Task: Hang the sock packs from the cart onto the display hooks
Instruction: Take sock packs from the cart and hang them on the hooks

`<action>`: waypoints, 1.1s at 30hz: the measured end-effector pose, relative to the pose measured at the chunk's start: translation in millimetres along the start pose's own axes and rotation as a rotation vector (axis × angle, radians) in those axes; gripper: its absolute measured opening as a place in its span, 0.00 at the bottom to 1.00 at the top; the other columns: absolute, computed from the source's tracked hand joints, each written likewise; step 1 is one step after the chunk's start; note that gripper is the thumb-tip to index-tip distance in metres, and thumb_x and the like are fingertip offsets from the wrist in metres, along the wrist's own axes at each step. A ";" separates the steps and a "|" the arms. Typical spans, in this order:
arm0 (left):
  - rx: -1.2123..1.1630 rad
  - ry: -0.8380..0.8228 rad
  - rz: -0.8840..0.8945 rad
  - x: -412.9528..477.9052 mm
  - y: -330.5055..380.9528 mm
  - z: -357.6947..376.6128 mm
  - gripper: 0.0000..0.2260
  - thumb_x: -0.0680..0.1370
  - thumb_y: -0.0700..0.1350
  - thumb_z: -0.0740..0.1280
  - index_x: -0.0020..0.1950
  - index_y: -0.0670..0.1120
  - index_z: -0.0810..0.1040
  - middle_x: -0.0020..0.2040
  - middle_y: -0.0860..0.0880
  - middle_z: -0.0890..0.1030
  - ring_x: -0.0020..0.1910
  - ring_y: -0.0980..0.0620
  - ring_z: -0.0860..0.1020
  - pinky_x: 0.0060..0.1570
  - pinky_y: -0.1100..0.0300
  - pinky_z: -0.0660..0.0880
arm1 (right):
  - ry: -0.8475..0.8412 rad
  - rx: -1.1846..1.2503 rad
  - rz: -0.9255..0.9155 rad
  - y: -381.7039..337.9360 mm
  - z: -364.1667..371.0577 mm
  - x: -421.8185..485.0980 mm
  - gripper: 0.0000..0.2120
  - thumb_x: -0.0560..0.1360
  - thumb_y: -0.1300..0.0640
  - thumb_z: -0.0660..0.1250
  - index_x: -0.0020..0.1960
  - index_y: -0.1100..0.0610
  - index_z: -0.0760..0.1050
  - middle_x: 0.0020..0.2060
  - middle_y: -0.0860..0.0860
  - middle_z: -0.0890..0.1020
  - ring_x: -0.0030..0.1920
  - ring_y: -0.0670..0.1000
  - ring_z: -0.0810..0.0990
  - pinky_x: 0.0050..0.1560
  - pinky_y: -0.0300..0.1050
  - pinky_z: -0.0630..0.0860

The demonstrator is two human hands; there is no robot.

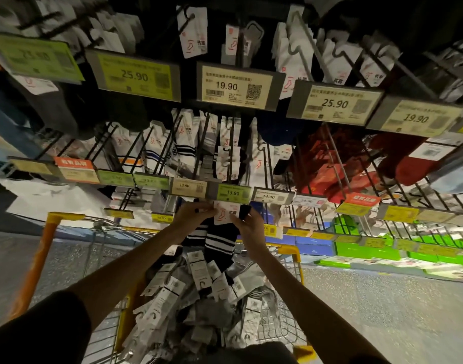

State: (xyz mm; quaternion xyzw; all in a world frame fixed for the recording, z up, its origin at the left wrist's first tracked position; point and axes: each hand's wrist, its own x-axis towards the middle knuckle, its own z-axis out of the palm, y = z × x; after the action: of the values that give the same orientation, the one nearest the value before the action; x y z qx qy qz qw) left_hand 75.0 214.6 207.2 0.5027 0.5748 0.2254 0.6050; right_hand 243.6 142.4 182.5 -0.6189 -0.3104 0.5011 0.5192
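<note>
Left hand point(192, 215) and right hand point(251, 227) are pinching the striped sock pack point(223, 214), centre frame; holding it level should ease hooking.

Black short sleeve point(54, 324), bare forearms, dark nail polish

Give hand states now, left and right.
Left hand: pinches the black striped sock pack at its card's left edge.
Right hand: grips the same pack at the card's right edge.
</note>
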 end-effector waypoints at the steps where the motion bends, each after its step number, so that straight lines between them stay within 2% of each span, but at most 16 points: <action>1: -0.015 0.005 -0.005 0.0 -1.0 -1.1 0.07 0.75 0.41 0.74 0.52 0.41 0.84 0.51 0.50 0.82 0.50 0.54 0.79 0.40 0.71 0.76 | -0.014 0.007 0.004 -1.9 1.2 -0.5 0.12 0.74 0.67 0.71 0.56 0.59 0.78 0.51 0.54 0.85 0.53 0.53 0.84 0.52 0.49 0.81; 3: -0.048 0.010 -0.011 -0.5 -3.9 -3.2 0.03 0.75 0.41 0.74 0.47 0.44 0.85 0.50 0.49 0.82 0.50 0.53 0.80 0.42 0.70 0.76 | -0.037 0.015 0.023 -4.3 3.2 0.0 0.13 0.74 0.68 0.71 0.56 0.56 0.79 0.50 0.52 0.85 0.53 0.52 0.84 0.51 0.46 0.80; 5: -0.055 0.008 0.001 -0.1 -6.3 -6.2 0.00 0.75 0.41 0.74 0.44 0.46 0.84 0.50 0.48 0.83 0.51 0.50 0.80 0.48 0.65 0.77 | -0.042 0.033 0.041 -7.6 5.0 -0.3 0.13 0.74 0.68 0.71 0.55 0.55 0.79 0.48 0.49 0.86 0.52 0.50 0.84 0.50 0.44 0.80; 8: -0.086 0.009 0.016 2.2 -7.1 -9.7 0.05 0.74 0.39 0.74 0.49 0.39 0.84 0.53 0.44 0.83 0.55 0.47 0.80 0.54 0.61 0.77 | -0.026 0.047 0.030 -9.2 9.3 -1.8 0.12 0.74 0.68 0.70 0.55 0.56 0.79 0.47 0.49 0.86 0.50 0.49 0.84 0.48 0.43 0.79; 11: -0.101 0.005 0.024 2.0 -4.5 -7.8 0.07 0.74 0.39 0.74 0.50 0.38 0.83 0.54 0.44 0.82 0.54 0.49 0.80 0.57 0.58 0.77 | 0.010 0.067 0.024 -9.4 12.5 -8.0 0.10 0.75 0.68 0.69 0.53 0.56 0.78 0.46 0.49 0.86 0.48 0.47 0.85 0.45 0.40 0.80; 14: -0.124 -0.004 0.030 -0.1 -3.3 -3.3 0.05 0.74 0.38 0.74 0.49 0.40 0.83 0.52 0.46 0.83 0.54 0.50 0.80 0.52 0.65 0.77 | 0.024 0.081 -0.018 -4.7 9.7 -11.0 0.10 0.76 0.69 0.68 0.56 0.62 0.77 0.50 0.54 0.85 0.51 0.51 0.84 0.48 0.42 0.80; 17: -0.170 -0.021 0.038 -4.8 1.1 2.8 0.04 0.75 0.35 0.72 0.49 0.39 0.82 0.48 0.49 0.83 0.50 0.52 0.81 0.45 0.69 0.78 | 0.040 0.081 -0.009 -3.1 7.2 -11.9 0.11 0.76 0.69 0.68 0.57 0.61 0.77 0.51 0.55 0.85 0.53 0.55 0.83 0.51 0.46 0.81; 19: -0.168 -0.021 0.039 -5.5 4.3 4.5 0.05 0.75 0.35 0.72 0.50 0.38 0.82 0.48 0.49 0.83 0.49 0.53 0.81 0.46 0.68 0.79 | 0.053 0.065 0.003 -2.5 6.6 -8.1 0.11 0.76 0.69 0.67 0.57 0.60 0.77 0.51 0.56 0.84 0.53 0.54 0.84 0.53 0.49 0.81; 22: -0.130 0.003 0.046 -0.9 4.2 3.7 0.06 0.75 0.37 0.73 0.51 0.39 0.83 0.51 0.46 0.84 0.53 0.50 0.81 0.52 0.66 0.79 | 0.076 0.002 0.008 -5.3 8.4 -1.5 0.12 0.76 0.67 0.68 0.58 0.58 0.77 0.53 0.56 0.84 0.54 0.54 0.83 0.55 0.52 0.80; 26: -0.126 0.021 0.072 0.4 3.7 -0.7 0.07 0.74 0.39 0.74 0.50 0.48 0.85 0.56 0.46 0.84 0.59 0.48 0.80 0.62 0.52 0.76 | 0.067 -0.034 -0.004 -8.1 9.6 1.8 0.15 0.76 0.66 0.68 0.62 0.61 0.76 0.55 0.54 0.84 0.55 0.51 0.83 0.56 0.46 0.80; 28: -0.136 0.037 0.116 -0.7 3.7 -2.7 0.10 0.73 0.40 0.75 0.47 0.55 0.86 0.55 0.49 0.84 0.59 0.49 0.80 0.62 0.49 0.76 | 0.060 -0.042 -0.005 -9.6 11.1 1.2 0.15 0.76 0.66 0.68 0.62 0.61 0.75 0.54 0.52 0.84 0.55 0.47 0.83 0.54 0.41 0.79; 30: -0.136 0.051 0.143 -1.4 2.7 -3.9 0.10 0.72 0.41 0.76 0.47 0.57 0.86 0.54 0.50 0.85 0.58 0.49 0.81 0.62 0.47 0.77 | 0.050 -0.033 0.004 -9.9 13.0 0.8 0.14 0.77 0.66 0.67 0.62 0.62 0.75 0.53 0.50 0.84 0.53 0.43 0.83 0.52 0.37 0.79; 33: -0.158 0.077 0.119 0.2 5.2 -1.6 0.11 0.72 0.39 0.76 0.50 0.53 0.84 0.52 0.50 0.85 0.56 0.50 0.82 0.61 0.47 0.77 | 0.045 -0.021 0.037 -11.7 14.5 3.3 0.14 0.77 0.66 0.67 0.63 0.61 0.75 0.52 0.48 0.83 0.52 0.40 0.82 0.52 0.34 0.78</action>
State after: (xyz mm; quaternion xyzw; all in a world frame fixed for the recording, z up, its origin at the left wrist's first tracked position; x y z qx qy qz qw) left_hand 75.2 217.4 211.9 0.4777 0.5471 0.3247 0.6059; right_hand 232.5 153.4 193.3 -0.6409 -0.2926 0.4932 0.5103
